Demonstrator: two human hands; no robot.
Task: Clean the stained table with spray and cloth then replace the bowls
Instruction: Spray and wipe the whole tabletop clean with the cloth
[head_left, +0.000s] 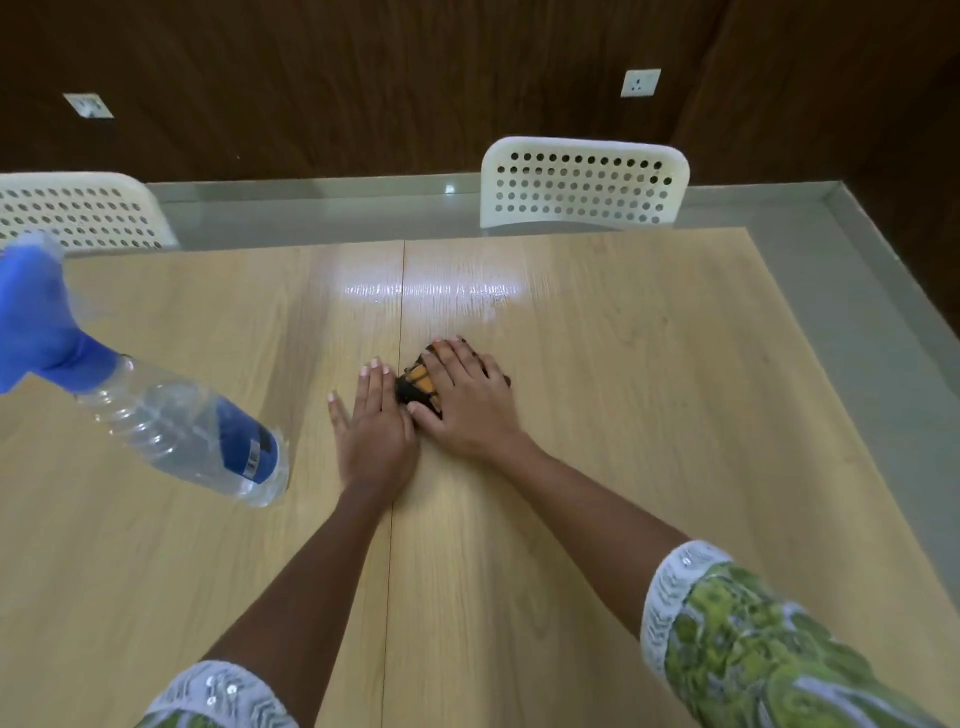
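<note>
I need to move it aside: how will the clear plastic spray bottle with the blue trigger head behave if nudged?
The clear plastic spray bottle looks nearly empty, so probably light. On the smooth wooden table it may slide or tip, being tall.

Bottle label: the spray bottle (182, 426) on the near left has a blue label with a small barcode; no words can be read.
Other writing: none.

Orange-and-black checked cloth (420, 387), blue-capped clear spray bottle (171, 415) (blue label), pale woodgrain table (623, 415)
</note>
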